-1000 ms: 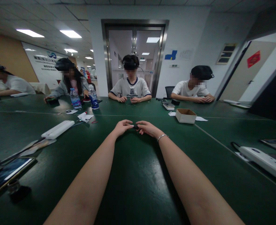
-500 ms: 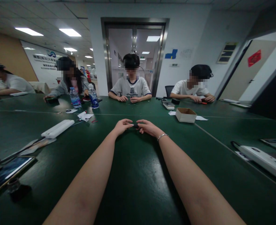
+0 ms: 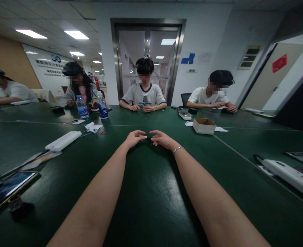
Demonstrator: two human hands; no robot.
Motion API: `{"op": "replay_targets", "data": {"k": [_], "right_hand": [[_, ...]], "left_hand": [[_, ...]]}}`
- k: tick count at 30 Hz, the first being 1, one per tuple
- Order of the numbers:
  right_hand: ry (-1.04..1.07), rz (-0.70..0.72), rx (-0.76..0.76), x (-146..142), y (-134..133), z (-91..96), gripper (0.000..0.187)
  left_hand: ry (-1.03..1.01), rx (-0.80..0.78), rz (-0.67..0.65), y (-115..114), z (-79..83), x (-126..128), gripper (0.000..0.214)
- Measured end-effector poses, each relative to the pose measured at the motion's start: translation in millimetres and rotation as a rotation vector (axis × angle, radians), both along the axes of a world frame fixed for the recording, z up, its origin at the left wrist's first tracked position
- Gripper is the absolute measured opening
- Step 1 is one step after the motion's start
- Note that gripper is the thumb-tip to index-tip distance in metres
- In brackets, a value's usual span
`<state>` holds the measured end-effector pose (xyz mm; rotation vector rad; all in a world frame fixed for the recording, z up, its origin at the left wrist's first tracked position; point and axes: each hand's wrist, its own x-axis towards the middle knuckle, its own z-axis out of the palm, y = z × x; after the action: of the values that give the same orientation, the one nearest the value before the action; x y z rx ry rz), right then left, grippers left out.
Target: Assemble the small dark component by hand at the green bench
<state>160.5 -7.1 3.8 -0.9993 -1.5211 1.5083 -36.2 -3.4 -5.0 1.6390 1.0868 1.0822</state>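
Observation:
A small, slim black piece with a pale or silvery end (image 3: 148, 137) spans the gap between my two hands, just above the dark green table (image 3: 151, 192). My left hand (image 3: 134, 138) pinches its pale end between thumb and fingers. From the other side, my right hand (image 3: 163, 140) is closed on the black end, which its fingers partly cover. The piece is too small to name its exact kind. A silvery bracelet (image 3: 178, 149) circles my right wrist.
Left lie a white power strip (image 3: 63, 141), a phone (image 3: 9, 192), and paper scraps (image 3: 93, 127) near two water bottles (image 3: 102, 107). To the right are an open box (image 3: 204, 127) and another power strip (image 3: 290, 176). Several people sit across the table.
My hands hold nearly the same place, with slightly more of the pale end showing between them. Across the table, the person at left has drawn a hand inward; the person at right has shifted both hands.

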Motion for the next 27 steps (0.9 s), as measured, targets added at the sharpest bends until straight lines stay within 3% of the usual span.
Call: {"op": "replay_targets", "data": {"k": [2,6,9,14,19,21,24,27], "right_hand": [[-0.006,0.01,0.018,0,1,-0.3,0.047],[-0.069,0.011,0.041,-2,2,-1.9,0.025],[-0.171,0.029,0.111,-3,3,-2.9,0.025],[-0.5,-0.038,0.276,-11,4,3.1,0.026],[-0.799,-0.153,0.445,-27,-4,16.3,0.018],[-0.792,-0.154,0.407,-33,-10,19.5,0.015],[-0.572,-0.084,0.242,-35,-17,21.2,0.015],[-0.33,-0.004,0.079,-23,-24,23.0,0.015]], "left_hand": [[0.005,-0.002,0.007,-1,0.7,1,0.042],[-0.006,-0.009,0.024,-1,0.4,2,0.038],[-0.001,0.0,0.016,2,-3.1,4,0.033],[0.048,0.085,0.046,6,-9.3,9,0.032],[0.216,0.228,0.084,-1,-5.9,16,0.037],[0.271,0.259,0.101,-4,-2.5,18,0.037],[0.261,0.2,0.071,-6,8.2,20,0.039],[0.263,0.077,0.0,-13,32.8,19,0.043]]}}
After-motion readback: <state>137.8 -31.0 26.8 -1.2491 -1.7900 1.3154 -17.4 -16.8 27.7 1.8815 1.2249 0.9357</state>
